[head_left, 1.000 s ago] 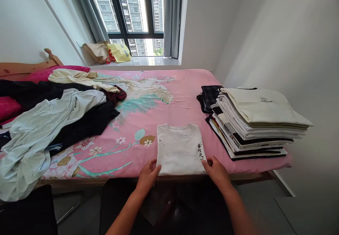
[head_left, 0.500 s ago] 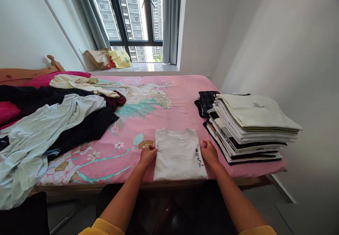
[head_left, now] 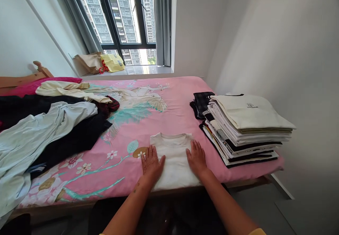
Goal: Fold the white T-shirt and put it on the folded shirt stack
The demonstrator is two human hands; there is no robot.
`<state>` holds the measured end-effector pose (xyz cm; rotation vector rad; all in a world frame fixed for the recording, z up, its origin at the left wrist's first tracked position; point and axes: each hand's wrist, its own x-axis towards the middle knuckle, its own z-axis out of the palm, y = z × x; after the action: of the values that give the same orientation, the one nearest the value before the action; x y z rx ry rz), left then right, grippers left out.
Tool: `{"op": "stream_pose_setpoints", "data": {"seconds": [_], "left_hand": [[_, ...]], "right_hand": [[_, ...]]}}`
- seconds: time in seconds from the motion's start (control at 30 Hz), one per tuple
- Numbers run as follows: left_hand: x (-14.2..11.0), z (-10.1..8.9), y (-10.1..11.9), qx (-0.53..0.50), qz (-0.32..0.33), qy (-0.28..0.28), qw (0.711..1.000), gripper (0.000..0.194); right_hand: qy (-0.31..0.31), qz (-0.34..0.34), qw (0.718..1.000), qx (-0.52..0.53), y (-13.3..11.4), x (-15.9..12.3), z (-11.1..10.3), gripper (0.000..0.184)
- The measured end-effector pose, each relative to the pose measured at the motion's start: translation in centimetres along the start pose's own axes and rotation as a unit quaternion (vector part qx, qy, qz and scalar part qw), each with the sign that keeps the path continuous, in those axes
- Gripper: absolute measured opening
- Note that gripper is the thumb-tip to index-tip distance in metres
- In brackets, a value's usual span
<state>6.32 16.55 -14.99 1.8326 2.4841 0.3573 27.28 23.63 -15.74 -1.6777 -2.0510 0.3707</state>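
A folded white T-shirt (head_left: 174,157) lies near the front edge of the pink flowered bedsheet (head_left: 164,115). My left hand (head_left: 151,163) lies flat on the shirt's left side, fingers stretched out. My right hand (head_left: 196,158) lies flat on its right side, fingers spread too. Both palms press on the cloth and hold nothing. The small black print seen before on the shirt's right side is hidden under my right hand.
A tall stack of folded clothes (head_left: 243,129) sits at the bed's right edge, close to the wall. A heap of unfolded garments (head_left: 50,129) in pale blue, black and cream covers the left. Two bags (head_left: 100,62) stand on the window sill.
Both hands left the shirt's side edges and moved inward onto its top, opening from a pinch to flat palms. The shirt now looks narrower.
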Motion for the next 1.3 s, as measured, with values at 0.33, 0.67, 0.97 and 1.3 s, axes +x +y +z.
{"op": "stream_pose_setpoints", "data": {"seconds": [0.33,0.67,0.97,1.3], "left_hand": [[2.4,-0.6,-0.2,-0.009,0.032,0.012,0.999,0.048],[2.0,0.9,-0.9,-0.004,0.034,0.050,0.998,0.048],[1.9,1.0,-1.0,-0.019,0.033,0.058,0.998,0.047],[1.7,1.3,-1.1,-0.040,0.031,0.070,0.996,0.046]], "right_hand": [[-0.032,-0.049,0.983,0.172,3.5,9.6,-2.2,0.034],[-0.224,-0.096,0.957,0.157,3.8,12.9,-3.2,0.017],[-0.169,-0.090,0.973,0.127,3.9,12.7,-3.3,0.010],[-0.175,-0.050,0.966,0.184,4.1,12.3,-2.5,0.022]]}}
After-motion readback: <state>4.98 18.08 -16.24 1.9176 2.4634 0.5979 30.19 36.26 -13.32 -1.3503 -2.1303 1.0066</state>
